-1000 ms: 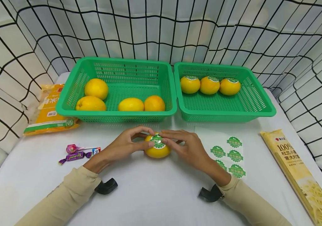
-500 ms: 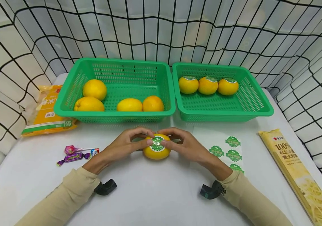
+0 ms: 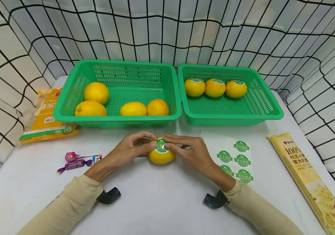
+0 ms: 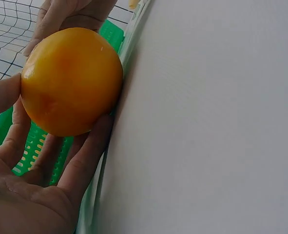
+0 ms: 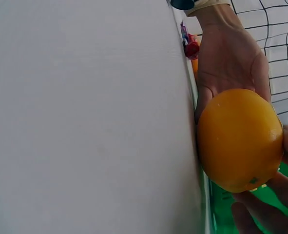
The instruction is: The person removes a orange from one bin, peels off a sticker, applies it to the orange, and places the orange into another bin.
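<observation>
An orange (image 3: 161, 158) stands on the white table between both hands, a round green-and-white sticker (image 3: 161, 146) on its upper face. My left hand (image 3: 128, 148) holds it from the left, thumb near the sticker's edge; in the left wrist view its fingers cup the orange (image 4: 73, 83) from one side. From the right, my right hand (image 3: 196, 152) holds the fruit with thumb and forefinger at the sticker. The right wrist view shows the orange (image 5: 241, 141) with the right fingers (image 5: 268, 209) partly out of frame. To the right lies a sheet of green stickers (image 3: 242, 160).
Behind stand two green baskets: the left basket (image 3: 117, 121) holds several yellow-orange fruits, the right basket (image 3: 235, 120) three stickered ones. An orange food bag (image 3: 45, 119), a lollipop (image 3: 72, 156) and a purple-wrapped candy (image 3: 74, 164) lie left; a pasta pack (image 3: 311, 182) lies right. Black netting surrounds the table.
The orange's stickered face turned toward the head camera, then tilted back away. The right forefinger and thumb shifted on the sticker while the left hand kept its hold.
</observation>
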The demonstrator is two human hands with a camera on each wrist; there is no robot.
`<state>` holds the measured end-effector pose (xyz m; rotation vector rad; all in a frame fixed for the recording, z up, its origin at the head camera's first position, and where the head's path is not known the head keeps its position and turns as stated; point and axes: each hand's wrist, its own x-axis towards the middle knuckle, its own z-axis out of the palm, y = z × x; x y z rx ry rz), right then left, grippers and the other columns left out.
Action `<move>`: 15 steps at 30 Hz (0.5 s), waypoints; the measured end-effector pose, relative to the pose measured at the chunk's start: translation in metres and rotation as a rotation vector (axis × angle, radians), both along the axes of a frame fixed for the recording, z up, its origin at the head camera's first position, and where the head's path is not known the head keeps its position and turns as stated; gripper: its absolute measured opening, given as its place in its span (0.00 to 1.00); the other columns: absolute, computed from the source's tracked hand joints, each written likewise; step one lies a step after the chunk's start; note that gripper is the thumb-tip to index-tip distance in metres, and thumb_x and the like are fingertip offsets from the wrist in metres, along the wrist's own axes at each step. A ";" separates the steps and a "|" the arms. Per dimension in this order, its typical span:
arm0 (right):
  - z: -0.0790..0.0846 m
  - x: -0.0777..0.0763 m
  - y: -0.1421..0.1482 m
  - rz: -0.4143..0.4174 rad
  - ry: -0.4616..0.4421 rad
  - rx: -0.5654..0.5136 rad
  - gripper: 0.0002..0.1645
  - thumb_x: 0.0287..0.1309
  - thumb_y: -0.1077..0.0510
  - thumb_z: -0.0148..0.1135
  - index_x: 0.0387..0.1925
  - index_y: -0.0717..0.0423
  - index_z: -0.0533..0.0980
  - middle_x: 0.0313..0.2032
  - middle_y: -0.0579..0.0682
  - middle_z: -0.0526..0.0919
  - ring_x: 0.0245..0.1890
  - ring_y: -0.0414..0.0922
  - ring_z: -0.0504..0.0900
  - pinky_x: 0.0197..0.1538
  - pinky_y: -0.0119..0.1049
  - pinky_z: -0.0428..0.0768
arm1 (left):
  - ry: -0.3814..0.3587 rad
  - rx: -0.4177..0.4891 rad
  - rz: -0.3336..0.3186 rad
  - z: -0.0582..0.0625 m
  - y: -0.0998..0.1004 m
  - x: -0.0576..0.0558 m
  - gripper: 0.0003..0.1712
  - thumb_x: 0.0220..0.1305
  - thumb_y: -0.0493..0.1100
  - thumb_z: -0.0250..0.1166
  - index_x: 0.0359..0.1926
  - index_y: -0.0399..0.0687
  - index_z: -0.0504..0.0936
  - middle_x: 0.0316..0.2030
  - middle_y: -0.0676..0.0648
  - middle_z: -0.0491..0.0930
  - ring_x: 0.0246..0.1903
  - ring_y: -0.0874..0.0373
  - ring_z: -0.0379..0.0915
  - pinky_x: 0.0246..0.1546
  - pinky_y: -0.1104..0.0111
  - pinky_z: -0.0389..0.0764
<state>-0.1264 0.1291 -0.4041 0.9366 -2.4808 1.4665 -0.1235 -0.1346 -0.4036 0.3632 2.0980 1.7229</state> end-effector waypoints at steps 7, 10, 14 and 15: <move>0.002 0.001 -0.001 -0.004 -0.248 -0.017 0.18 0.75 0.51 0.66 0.61 0.47 0.86 0.61 0.42 0.86 0.61 0.40 0.85 0.50 0.36 0.88 | 0.003 -0.008 0.018 0.002 0.000 0.004 0.22 0.75 0.53 0.68 0.61 0.47 0.81 0.62 0.42 0.79 0.61 0.46 0.75 0.56 0.61 0.83; 0.002 0.003 0.000 -0.007 -0.354 -0.027 0.20 0.78 0.49 0.62 0.64 0.48 0.84 0.61 0.42 0.87 0.55 0.40 0.87 0.49 0.35 0.88 | 0.034 -0.038 0.007 0.002 0.001 0.005 0.21 0.74 0.54 0.68 0.61 0.49 0.82 0.63 0.45 0.79 0.64 0.45 0.74 0.56 0.59 0.82; 0.002 0.002 -0.001 -0.009 -0.373 -0.056 0.20 0.80 0.51 0.59 0.64 0.53 0.83 0.59 0.48 0.88 0.49 0.44 0.89 0.46 0.36 0.89 | 0.054 -0.059 0.007 0.003 0.002 0.006 0.21 0.74 0.55 0.68 0.61 0.51 0.82 0.63 0.47 0.79 0.65 0.45 0.72 0.56 0.58 0.80; 0.002 0.001 -0.001 -0.012 -0.365 -0.061 0.20 0.80 0.52 0.58 0.64 0.53 0.83 0.58 0.49 0.88 0.48 0.44 0.89 0.46 0.37 0.89 | 0.054 -0.060 0.009 0.003 0.002 0.005 0.21 0.74 0.55 0.69 0.61 0.51 0.82 0.63 0.47 0.79 0.65 0.45 0.72 0.56 0.58 0.80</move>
